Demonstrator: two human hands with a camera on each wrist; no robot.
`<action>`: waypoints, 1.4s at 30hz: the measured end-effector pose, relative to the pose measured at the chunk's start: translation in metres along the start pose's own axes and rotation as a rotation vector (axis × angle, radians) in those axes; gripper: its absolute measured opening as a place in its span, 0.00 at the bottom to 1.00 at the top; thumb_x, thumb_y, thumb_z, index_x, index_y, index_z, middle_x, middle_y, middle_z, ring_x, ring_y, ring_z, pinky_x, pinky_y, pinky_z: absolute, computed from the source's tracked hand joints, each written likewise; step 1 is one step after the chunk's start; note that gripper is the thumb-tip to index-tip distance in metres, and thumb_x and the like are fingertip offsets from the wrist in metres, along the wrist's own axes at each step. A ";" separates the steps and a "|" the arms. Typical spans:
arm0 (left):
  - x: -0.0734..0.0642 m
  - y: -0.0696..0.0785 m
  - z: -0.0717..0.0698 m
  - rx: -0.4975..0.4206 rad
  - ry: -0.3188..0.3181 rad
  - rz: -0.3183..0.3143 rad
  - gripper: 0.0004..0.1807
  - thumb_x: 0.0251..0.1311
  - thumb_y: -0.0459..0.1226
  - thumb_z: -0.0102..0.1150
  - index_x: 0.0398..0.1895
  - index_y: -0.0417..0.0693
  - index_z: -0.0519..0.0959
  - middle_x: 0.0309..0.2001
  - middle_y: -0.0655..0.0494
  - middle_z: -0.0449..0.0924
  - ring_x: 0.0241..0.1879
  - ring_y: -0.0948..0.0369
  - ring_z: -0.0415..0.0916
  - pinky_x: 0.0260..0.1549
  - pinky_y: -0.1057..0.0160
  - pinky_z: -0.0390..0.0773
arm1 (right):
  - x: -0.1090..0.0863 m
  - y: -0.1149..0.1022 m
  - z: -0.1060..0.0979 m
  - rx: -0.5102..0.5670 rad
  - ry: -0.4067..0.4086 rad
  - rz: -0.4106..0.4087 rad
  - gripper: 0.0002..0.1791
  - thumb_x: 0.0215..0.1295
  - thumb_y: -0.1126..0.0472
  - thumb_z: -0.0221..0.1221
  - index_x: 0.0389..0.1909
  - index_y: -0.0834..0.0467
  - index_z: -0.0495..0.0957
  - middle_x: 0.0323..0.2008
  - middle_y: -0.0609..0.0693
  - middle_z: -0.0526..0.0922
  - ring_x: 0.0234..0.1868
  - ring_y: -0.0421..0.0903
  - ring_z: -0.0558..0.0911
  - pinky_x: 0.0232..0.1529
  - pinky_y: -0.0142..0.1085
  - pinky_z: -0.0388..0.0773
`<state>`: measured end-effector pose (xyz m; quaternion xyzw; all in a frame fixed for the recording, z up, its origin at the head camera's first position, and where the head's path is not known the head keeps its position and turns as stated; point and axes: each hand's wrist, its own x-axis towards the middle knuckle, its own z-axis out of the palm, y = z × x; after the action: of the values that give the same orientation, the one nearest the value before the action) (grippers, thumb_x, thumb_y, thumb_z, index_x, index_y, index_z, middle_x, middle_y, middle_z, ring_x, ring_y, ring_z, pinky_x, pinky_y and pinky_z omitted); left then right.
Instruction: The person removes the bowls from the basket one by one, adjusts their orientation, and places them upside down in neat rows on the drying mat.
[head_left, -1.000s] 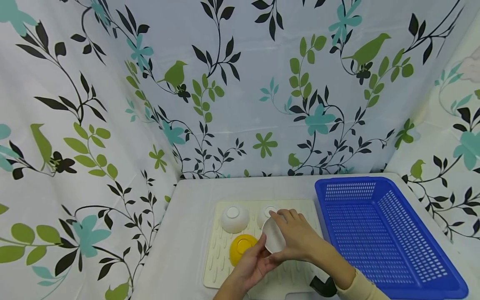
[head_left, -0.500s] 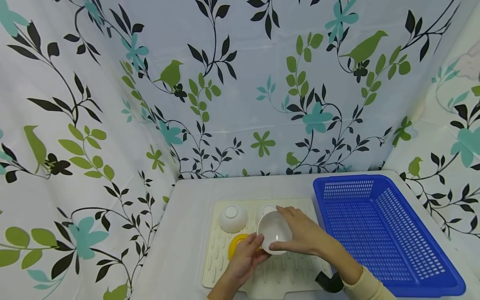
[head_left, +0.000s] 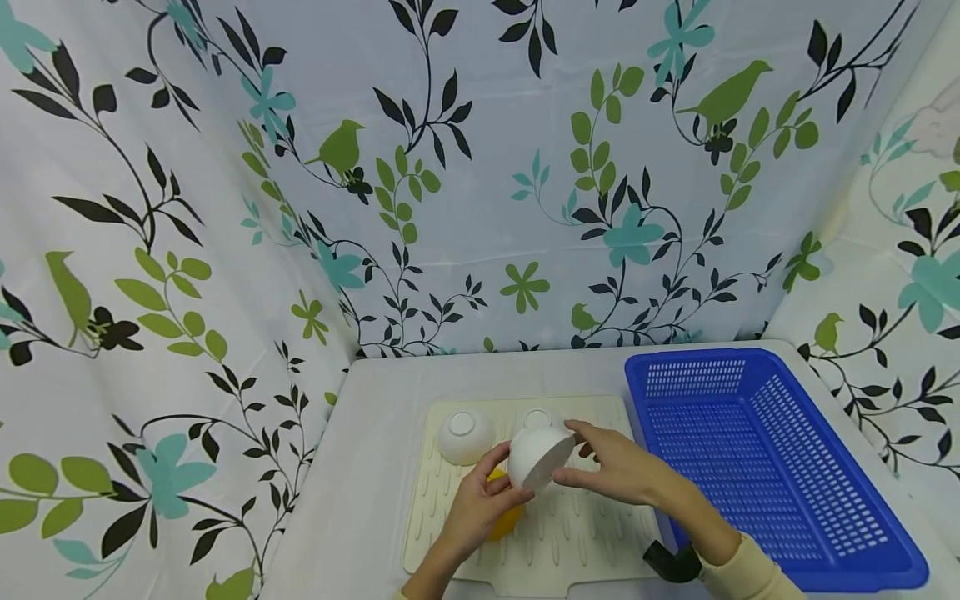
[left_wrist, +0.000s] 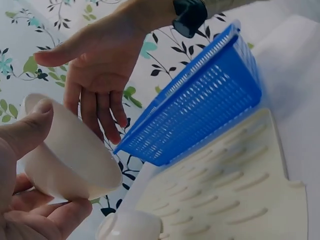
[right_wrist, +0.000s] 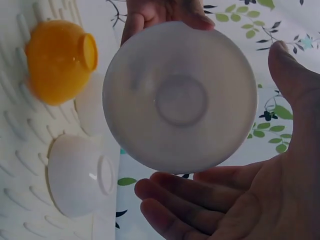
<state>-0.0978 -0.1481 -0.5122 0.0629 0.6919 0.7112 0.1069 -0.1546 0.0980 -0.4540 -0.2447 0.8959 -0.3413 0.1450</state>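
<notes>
My left hand [head_left: 476,504] holds a white bowl [head_left: 534,457] tilted on its side, its opening turned to the right. In the left wrist view, the thumb lies over the rim of the bowl [left_wrist: 75,155] and the fingers support its outside. My right hand [head_left: 626,467] is beside the opening with fingers extended; the left wrist view has this right hand [left_wrist: 105,70] apart from the rim. Beneath, a yellow bowl [head_left: 508,523] rests upside down on a cream draining mat [head_left: 592,542], partly hidden by the left hand and the held bowl.
Two more white bowls stand upside down at the mat's back: the left bowl [head_left: 463,442] and the right bowl [head_left: 537,418], partly covered by the held one. A blue perforated basket [head_left: 750,467] is to the right. Patterned curtains [head_left: 480,208] enclose the table.
The white bowl has turned in the left hand, its opening swinging to face right. My right hand, earlier on the bowl's rim, has let go and drawn slightly right.
</notes>
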 end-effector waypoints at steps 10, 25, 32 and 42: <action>0.004 -0.002 0.003 0.103 -0.131 0.158 0.47 0.53 0.35 0.74 0.75 0.40 0.60 0.77 0.35 0.54 0.72 0.38 0.61 0.64 0.60 0.76 | -0.003 0.016 0.006 0.079 -0.040 -0.064 0.37 0.67 0.37 0.60 0.65 0.62 0.72 0.50 0.51 0.85 0.48 0.46 0.84 0.48 0.48 0.87; 0.012 -0.026 0.014 0.290 -0.194 0.052 0.51 0.51 0.32 0.75 0.77 0.39 0.56 0.77 0.39 0.57 0.73 0.46 0.62 0.65 0.66 0.74 | -0.014 0.038 0.021 0.179 -0.110 -0.005 0.51 0.58 0.43 0.70 0.70 0.73 0.61 0.59 0.67 0.79 0.56 0.61 0.82 0.54 0.59 0.83; 0.018 -0.039 0.025 0.373 -0.125 0.052 0.49 0.54 0.43 0.74 0.76 0.38 0.60 0.75 0.41 0.62 0.73 0.49 0.65 0.67 0.65 0.72 | -0.016 0.047 0.024 0.126 -0.105 -0.072 0.53 0.54 0.46 0.74 0.68 0.77 0.60 0.59 0.69 0.78 0.57 0.64 0.81 0.56 0.60 0.81; 0.028 -0.055 0.035 0.447 -0.072 0.098 0.51 0.49 0.40 0.77 0.74 0.34 0.60 0.74 0.39 0.63 0.73 0.47 0.64 0.68 0.59 0.72 | -0.008 0.057 0.041 0.036 -0.043 -0.090 0.50 0.39 0.55 0.80 0.63 0.72 0.68 0.57 0.66 0.80 0.60 0.66 0.78 0.63 0.64 0.75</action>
<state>-0.1126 -0.1063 -0.5678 0.1439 0.8242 0.5417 0.0805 -0.1501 0.1174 -0.5220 -0.2895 0.8742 -0.3584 0.1532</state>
